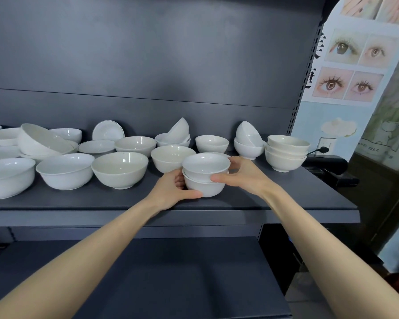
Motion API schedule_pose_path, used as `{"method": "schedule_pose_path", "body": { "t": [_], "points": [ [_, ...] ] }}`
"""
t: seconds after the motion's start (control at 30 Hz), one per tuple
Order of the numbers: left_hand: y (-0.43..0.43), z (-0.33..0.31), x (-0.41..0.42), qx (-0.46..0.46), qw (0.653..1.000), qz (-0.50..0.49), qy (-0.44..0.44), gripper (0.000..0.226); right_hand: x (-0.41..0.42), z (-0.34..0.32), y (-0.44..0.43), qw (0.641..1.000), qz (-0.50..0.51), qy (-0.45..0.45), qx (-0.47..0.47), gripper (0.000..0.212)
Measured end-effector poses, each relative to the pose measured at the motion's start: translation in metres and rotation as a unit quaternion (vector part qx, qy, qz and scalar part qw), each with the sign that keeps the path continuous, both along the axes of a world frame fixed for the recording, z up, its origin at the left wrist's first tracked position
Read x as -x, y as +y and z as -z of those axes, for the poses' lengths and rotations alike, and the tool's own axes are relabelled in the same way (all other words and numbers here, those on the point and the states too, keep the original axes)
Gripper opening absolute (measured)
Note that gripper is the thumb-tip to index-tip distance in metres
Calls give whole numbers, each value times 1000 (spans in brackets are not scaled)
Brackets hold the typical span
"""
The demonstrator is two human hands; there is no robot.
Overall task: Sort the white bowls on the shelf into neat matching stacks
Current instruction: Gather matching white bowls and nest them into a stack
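Now both hands hold a little stack of two small bowls [205, 178] near the front of the dark shelf [286, 199]. The left hand [171, 189] wraps round the bottom bowl, with its thumb low by the foot. The right hand [242, 173] wraps round the top bowl, thumb on its side. I cannot tell if the stack sits on the shelf or is just off it. These bowls look hard, smooth and shiny, so they may slip, and a bump could chip them. They look light. It seems best to hold the bottom bowl low and steady the top one. A stack of three bowls [286, 155] like them stands well to the right.
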State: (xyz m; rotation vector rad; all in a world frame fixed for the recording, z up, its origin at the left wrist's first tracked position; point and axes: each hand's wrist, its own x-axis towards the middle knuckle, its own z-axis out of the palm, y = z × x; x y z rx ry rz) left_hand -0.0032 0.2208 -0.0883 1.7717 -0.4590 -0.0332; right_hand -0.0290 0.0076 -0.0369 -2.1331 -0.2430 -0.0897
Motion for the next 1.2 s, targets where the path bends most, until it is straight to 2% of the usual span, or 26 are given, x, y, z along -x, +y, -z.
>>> {"method": "schedule_pose_path", "body": {
  "t": [0.1, 0.33, 0.53, 0.67, 0.7, 0.87, 0.97, 1.17, 1.2],
  "points": [
    [0, -1, 0, 5, 1000, -10, 1, 63, 4, 1, 2, 1000, 11, -14, -14, 57],
    [8, -16, 13, 2, 999, -46, -19, 56, 7, -13, 10, 999, -5, -24, -32, 34],
    [30, -37, 29, 2, 992, -117, -51, 52, 9, -38, 30, 996, -57, -33, -63, 43],
    [49, -49, 43, 9, 985, -159, -73, 54, 4, -45, 50, 993, -76, -35, -83, 79],
    [55, -50, 46, 12, 982, -171, -77, 53, 4, -47, 57, 992, -88, -36, -86, 82],
    [92, -57, 60, 11, 971, -226, -79, 46, 0, -54, 98, 985, -129, -48, -105, 75],
    [119, -62, 62, 13, 967, -241, -76, 47, -1, -60, 126, 982, -143, -59, -108, 63],
    [183, -66, 52, 9, 964, -253, -83, 53, -18, -61, 191, 983, -145, -57, -96, 17],
    [196, -66, 47, 1, 964, -252, -82, 59, -25, -59, 202, 982, -152, -54, -101, 24]
  ]
}}
